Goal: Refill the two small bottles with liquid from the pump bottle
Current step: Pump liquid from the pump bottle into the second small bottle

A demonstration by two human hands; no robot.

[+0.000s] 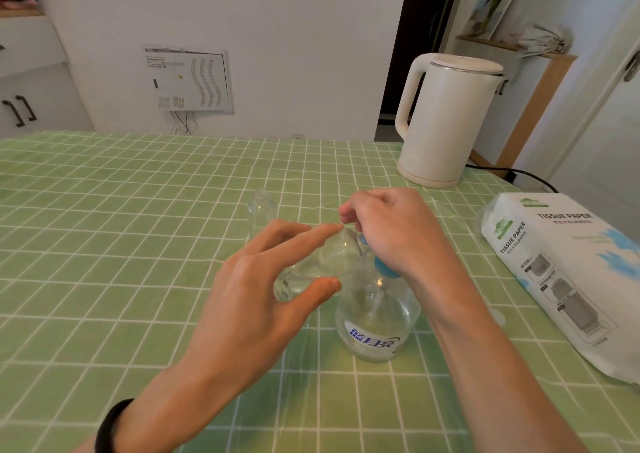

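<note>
A clear pump bottle point(375, 328) with a blue pump head and a blue-lettered label stands on the green checked tablecloth. My right hand point(391, 230) rests on top of its pump head, fingers curled down over it. My left hand point(263, 289) holds a small clear bottle point(311, 265) tilted, its mouth close to the pump's nozzle, gripped between thumb and fingers. A second small clear bottle point(261, 210) stands upright and uncapped on the cloth just behind the hands.
A white electric kettle point(446, 120) stands at the back right with its black cord trailing off the table. A white tissue paper pack point(568, 279) lies along the right edge. The table point(104, 244) stretches to the left.
</note>
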